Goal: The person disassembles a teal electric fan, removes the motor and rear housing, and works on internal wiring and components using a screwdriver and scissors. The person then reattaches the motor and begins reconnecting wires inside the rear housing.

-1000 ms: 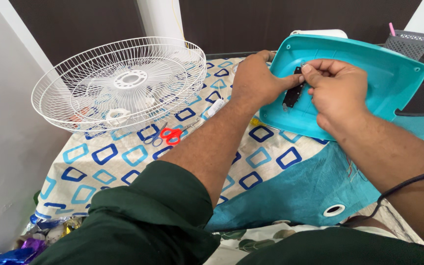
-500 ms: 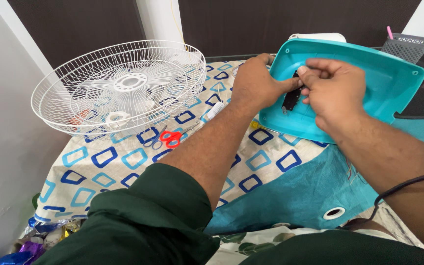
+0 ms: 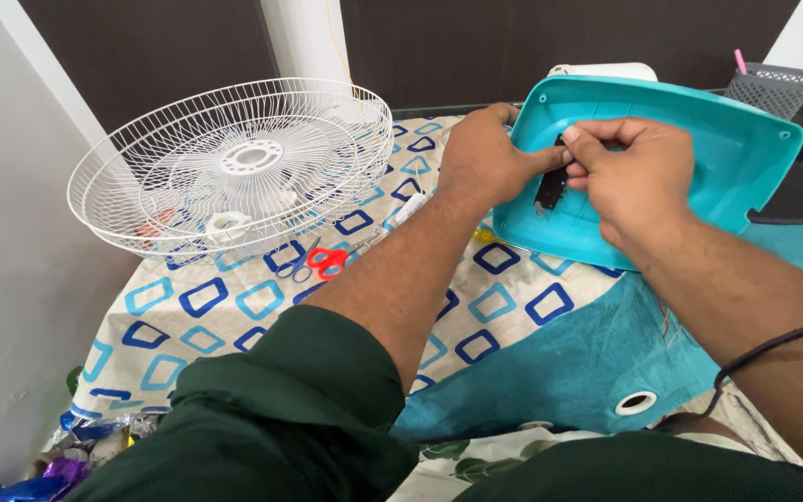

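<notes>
both hands on the teal plastic base (image 3: 699, 158), which is tilted up on the far right of the table; left hand (image 3: 490, 163) grips its left rim, right hand (image 3: 629, 172) pinches the small black part (image 3: 550, 189) inside it. the part's long axis runs near vertical, directly between the thumbs, right hand closer. patterned cloth (image 3: 234, 297) covers the table, white fan grille (image 3: 234, 167) and red scissors (image 3: 322, 262) to the left, dark wall behind.
</notes>
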